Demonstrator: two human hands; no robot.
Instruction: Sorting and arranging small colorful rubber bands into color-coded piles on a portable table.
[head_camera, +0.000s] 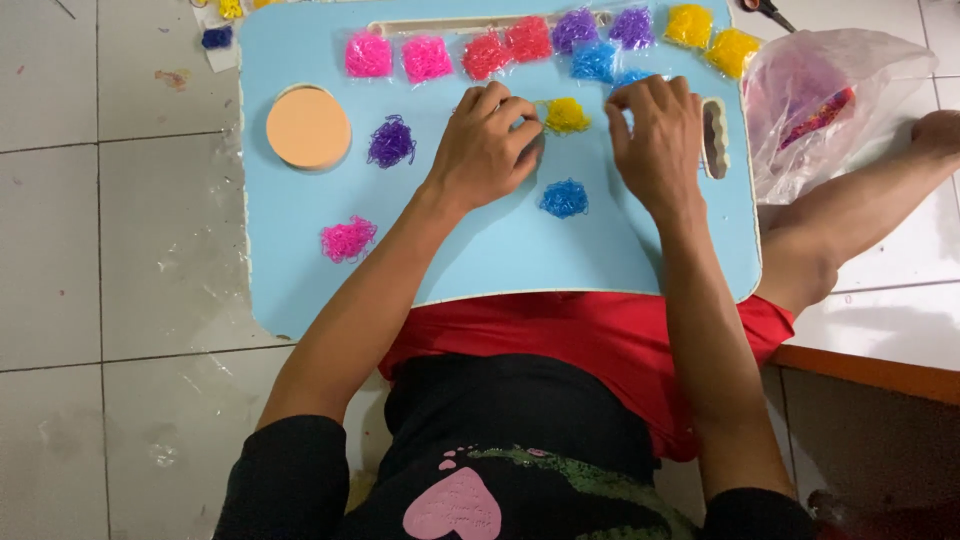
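Yellow is the colour between the two hands: a small yellow clump of tiny bands (566, 115) lies on the light blue surface (480, 250), in the gap between both sets of fingers. The left hand (487, 145) is curled, its fingers (515, 112) bunched narrow just left of the clump; whether they pinch part of it or a clear wrapper cannot be told. The right hand (657, 140) lies knuckles up, its fingers (625, 100) bent down just right of the clump, and nothing held shows. Both hands sit about equally near, the left perhaps a shade closer. The clump is roundish, with no clear long axis.

Below the gap, toward the person, lies a blue clump (565, 198). Left of the left hand is a purple clump (391, 142), then a round tan disc (308, 127), and a pink clump (348, 239) nearer the body. Beyond the fingers runs a row of bagged clumps (530, 42), pink to yellow. Right of the surface lies a clear plastic bag (830, 100).
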